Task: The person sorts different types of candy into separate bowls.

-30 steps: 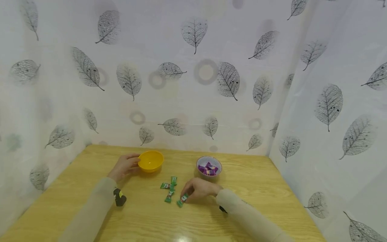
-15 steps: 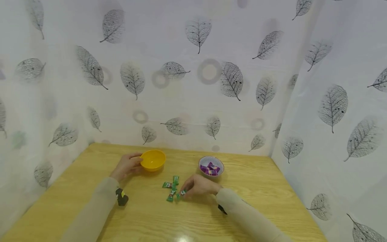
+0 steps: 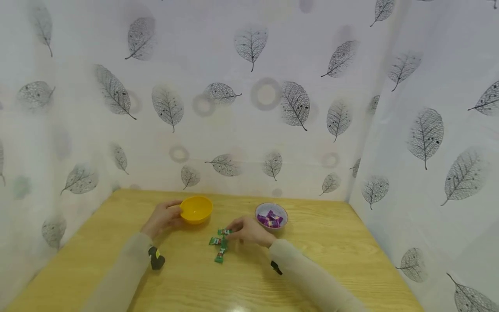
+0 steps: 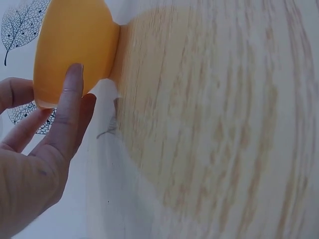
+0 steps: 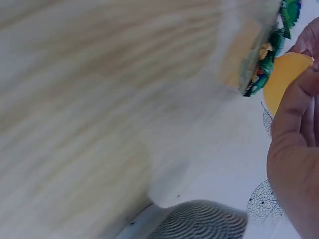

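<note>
The yellow bowl (image 3: 196, 210) stands at the back of the table, left of centre. My left hand (image 3: 161, 219) grips its left rim; the left wrist view shows a finger along the yellow bowl's outer wall (image 4: 75, 35). My right hand (image 3: 251, 232) pinches a green-wrapped candy (image 3: 224, 232) between thumb and fingertips, close over other green candies (image 3: 220, 255). Another green-wrapped candy (image 3: 215, 241) lies just left of these. In the right wrist view, green candies (image 5: 264, 67) lie beside my right fingers, which partly hide the bowl.
A pale bowl with a dark rim (image 3: 271, 204) stands behind my right hand, with several purple-wrapped candies (image 3: 270, 219) in it. The wooden table (image 3: 187, 286) meets a white leaf-print curtain (image 3: 241, 130) at the back and sides.
My right hand has moved left and away from me with the green candy, from beside the other green candies to over their far end. The left hand stays on the yellow bowl.
</note>
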Demonstrator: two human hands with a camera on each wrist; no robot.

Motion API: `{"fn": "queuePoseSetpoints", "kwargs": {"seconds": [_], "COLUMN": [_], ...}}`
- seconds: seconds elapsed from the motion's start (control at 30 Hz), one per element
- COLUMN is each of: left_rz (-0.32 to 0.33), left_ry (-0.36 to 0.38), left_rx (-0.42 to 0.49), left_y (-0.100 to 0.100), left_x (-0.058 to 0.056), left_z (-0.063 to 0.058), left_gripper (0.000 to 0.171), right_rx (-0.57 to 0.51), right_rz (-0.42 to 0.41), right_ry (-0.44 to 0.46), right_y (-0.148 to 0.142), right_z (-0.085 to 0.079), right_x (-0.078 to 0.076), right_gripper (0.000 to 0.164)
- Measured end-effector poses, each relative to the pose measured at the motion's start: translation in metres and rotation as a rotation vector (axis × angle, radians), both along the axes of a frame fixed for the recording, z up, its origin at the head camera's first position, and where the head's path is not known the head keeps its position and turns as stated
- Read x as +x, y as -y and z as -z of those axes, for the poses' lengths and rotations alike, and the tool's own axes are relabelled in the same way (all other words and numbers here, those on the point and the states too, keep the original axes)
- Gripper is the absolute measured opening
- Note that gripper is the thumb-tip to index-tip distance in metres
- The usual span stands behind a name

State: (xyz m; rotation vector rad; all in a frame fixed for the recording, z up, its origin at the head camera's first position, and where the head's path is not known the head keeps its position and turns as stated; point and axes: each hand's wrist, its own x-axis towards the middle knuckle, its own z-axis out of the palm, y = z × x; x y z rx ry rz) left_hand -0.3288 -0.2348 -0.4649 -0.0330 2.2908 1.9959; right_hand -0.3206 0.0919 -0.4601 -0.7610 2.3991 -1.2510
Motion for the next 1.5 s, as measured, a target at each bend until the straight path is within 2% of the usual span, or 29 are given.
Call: {"fn": "queuePoseSetpoints", "kwargs": {"seconds": [0.1,0.27,0.53,0.83,1.03,1.23,1.5], "left_rz": [-0.004,-0.007,-0.006,0.007,0.020,0.002,0.000], "left_ry": [0.004,0.004,0.002,0.003,0.005,0.000,-0.007], "left_rx": [0.005,-0.004,-0.001,0.026,0.021,0.009,-0.006], "left_y": [-0.002,-0.004,-0.003,-0.003,-0.002,-0.001,-0.005], "left_x": [0.000,0.001,0.002,0.001,0.000,-0.004,-0.004], "left_z": [-0.001,-0.004,-0.005,-0.005,-0.004,-0.001,-0.002], "left_gripper": [0.053,0.053,0.053,0.053,0.053,0.052,0.051], "right_rx": [-0.040,-0.088,-0.101,-0.080,-0.076,-0.111,-0.101], "right_rz": [0.033,0.042,0.044,0.093,0.099,0.087,0.155], "right_ry": [-0.004,0.007,0.001,-0.002,-0.012,0.002,-0.026], "right_y": [0.005,0.012,0.024,0.043,0.058,0.076,0.089], "right_z": [-0.003,-0.011,-0.019,-0.032,-0.034,-0.034,-0.034], "right_x": [-0.004,-0.008,-0.011,-0.016,-0.019,-0.024,-0.025], "right_gripper": [0.020,0.020,0.024,0.025,0.029,0.027,0.027]}}
